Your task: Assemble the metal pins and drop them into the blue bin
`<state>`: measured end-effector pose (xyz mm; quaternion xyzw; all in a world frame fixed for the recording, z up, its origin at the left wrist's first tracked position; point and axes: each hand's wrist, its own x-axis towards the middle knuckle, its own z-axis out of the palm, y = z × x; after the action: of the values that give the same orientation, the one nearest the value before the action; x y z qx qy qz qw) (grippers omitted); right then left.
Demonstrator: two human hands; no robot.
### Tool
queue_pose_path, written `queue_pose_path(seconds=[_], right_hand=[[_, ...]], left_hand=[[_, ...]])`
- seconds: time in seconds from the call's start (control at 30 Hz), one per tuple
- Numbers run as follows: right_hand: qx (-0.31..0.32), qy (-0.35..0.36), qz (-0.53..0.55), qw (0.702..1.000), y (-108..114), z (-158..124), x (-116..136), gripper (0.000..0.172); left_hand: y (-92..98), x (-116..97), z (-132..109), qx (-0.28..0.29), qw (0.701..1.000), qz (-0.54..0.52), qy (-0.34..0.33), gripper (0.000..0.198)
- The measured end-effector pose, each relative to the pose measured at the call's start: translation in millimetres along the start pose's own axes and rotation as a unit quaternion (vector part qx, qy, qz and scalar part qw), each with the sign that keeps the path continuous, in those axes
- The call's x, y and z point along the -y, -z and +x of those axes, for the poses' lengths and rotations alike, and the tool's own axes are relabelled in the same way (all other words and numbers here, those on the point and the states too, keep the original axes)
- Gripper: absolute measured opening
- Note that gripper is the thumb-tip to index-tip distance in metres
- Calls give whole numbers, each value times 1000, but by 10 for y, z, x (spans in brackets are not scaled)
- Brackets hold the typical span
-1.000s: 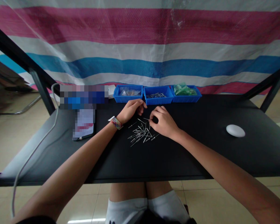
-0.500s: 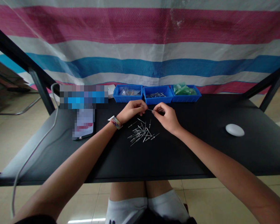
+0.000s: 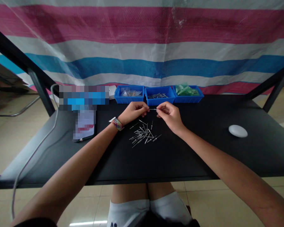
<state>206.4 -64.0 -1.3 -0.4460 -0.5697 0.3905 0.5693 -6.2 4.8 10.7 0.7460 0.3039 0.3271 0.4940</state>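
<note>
Over the black table (image 3: 170,157), my left hand (image 3: 133,112) and my right hand (image 3: 169,115) meet, fingertips pinched. A thin metal pin (image 3: 152,109) spans the gap between them; my right fingers pinch its right end, and its left end reaches my left fingertips, which are pinched on something too small to make out. Just below the hands lies a loose pile of several metal pins (image 3: 144,135). A woven band sits on my left wrist (image 3: 116,124).
Three blue bins stand along the back edge: the left bin (image 3: 129,94) with a clear bag, the middle bin (image 3: 159,95) with metal pins, the right bin (image 3: 188,93) with green bags. A phone (image 3: 84,126) lies at left, a white oval object (image 3: 238,130) at right, a grey cable (image 3: 33,151) trails left.
My right hand picked a pin from the pile, lifted it and moved it up and left toward my left hand. The pin now bridges both fingertips.
</note>
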Motion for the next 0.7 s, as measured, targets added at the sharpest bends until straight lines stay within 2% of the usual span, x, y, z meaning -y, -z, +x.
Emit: queue_pose_path(seconds=[0.2,0.47,0.7], right_hand=[[-1,-6,-3,1000,0,-2,4,18],[-4,1,-6,1000,3,10,-9,20],[-2,-2,-18,1000,12,5,8,27]], left_hand=[[3,-3,-3,-5,1000,3,25,37],[14,-55,-14,4,999,-33,36,24],[5,-62,-12,9,1000,-18,21,23]])
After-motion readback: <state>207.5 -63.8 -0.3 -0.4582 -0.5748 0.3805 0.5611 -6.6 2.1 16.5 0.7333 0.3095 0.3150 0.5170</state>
